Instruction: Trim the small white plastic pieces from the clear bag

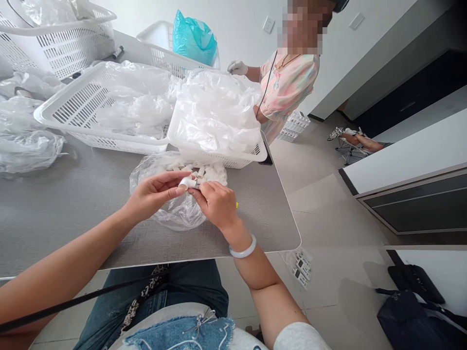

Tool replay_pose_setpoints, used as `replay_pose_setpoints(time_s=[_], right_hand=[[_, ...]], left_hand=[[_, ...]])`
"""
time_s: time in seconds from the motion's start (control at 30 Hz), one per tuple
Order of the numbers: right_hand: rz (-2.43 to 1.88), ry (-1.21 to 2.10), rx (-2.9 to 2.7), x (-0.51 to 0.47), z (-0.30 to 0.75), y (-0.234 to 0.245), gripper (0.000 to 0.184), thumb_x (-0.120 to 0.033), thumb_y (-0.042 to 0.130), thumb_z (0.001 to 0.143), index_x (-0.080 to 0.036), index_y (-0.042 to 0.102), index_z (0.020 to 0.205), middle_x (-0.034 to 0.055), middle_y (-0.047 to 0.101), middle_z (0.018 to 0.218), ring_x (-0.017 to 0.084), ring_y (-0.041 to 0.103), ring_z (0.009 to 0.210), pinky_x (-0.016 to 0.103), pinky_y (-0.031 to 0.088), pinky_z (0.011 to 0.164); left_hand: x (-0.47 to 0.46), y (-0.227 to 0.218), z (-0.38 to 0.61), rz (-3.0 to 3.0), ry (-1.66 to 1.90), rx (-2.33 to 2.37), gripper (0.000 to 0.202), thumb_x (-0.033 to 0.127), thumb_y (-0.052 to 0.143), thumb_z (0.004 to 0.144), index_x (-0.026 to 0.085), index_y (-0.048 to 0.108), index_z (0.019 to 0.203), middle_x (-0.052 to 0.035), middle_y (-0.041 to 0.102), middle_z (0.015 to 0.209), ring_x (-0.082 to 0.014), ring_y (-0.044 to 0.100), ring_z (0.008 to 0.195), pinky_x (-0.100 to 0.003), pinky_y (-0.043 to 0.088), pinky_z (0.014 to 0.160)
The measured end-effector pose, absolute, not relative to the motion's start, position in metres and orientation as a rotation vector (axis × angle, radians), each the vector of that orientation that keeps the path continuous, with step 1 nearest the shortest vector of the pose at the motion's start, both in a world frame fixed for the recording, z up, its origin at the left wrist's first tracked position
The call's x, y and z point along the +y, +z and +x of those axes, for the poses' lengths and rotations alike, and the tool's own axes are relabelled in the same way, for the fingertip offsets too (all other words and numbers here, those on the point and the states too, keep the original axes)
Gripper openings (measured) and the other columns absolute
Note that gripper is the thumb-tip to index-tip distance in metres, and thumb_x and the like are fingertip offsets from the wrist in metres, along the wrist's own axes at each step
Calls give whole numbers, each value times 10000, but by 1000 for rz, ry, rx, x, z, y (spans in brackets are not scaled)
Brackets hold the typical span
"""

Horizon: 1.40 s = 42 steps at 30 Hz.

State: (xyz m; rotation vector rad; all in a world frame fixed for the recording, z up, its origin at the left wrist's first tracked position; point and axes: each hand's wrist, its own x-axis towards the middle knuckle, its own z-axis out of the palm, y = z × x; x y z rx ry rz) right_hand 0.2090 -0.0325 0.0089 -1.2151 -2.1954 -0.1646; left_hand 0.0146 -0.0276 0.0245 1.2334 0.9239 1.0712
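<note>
Over the near part of the table, my left hand (157, 193) pinches a small white elbow pipe fitting (187, 183) between thumb and fingers. My right hand (218, 200) is closed right beside it, around a slim tool mostly hidden in the fist. A grey, blade-like end (197, 185) shows at the fitting, and a yellow bit (237, 205) pokes out behind the hand. Beneath both hands lies an opened clear plastic bag (182, 214), with several more white fittings (200, 172) spilling at its mouth.
White slotted baskets (133, 146) (233, 158) filled with clear plastic bags stand just beyond. Another basket (160, 51) holds a turquoise bag (193, 39). A co-worker (288, 92) wearing a white glove stands at the far right. The table edge (288, 204) runs close on my right.
</note>
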Motion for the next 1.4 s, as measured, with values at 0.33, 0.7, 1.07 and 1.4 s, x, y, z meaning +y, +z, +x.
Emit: replay_pose_setpoints(time_s=[0.33,0.7,1.07,1.4], right_hand=[[-1235,-87,-2223,-34,206,7,581,-538,302,1066,-196,535,659,-10,534,562,96,506,540,231,280,507],[-1295,-63,-2177,-33,209,7,677,-642,177,1038,-193,534,680,-6,527,563,95,504,542,229,258,507],[-1300,-77,-2204,-34,209,8,685,-603,158,1055,-190,563,689,3,564,569,98,533,549,231,272,511],[-1359,-83,-2208,-33,207,6,696,-640,150,1039,-188,543,684,-1,540,562,94,499,525,239,235,495]], left_hand=[[-24,26,20,1272,1107,918,418,541,877,680,171,711,780,-66,739,876,-105,577,571,-243,532,562],[-23,18,16,1456,1062,915,339,468,829,761,185,783,943,-16,676,666,-115,543,558,-229,466,527],[-24,25,19,1285,1084,874,335,457,885,704,207,827,920,-80,802,911,-131,614,623,-245,532,580],[-22,16,20,1127,1163,906,420,469,929,632,243,836,974,-44,770,830,-146,653,680,-257,562,654]])
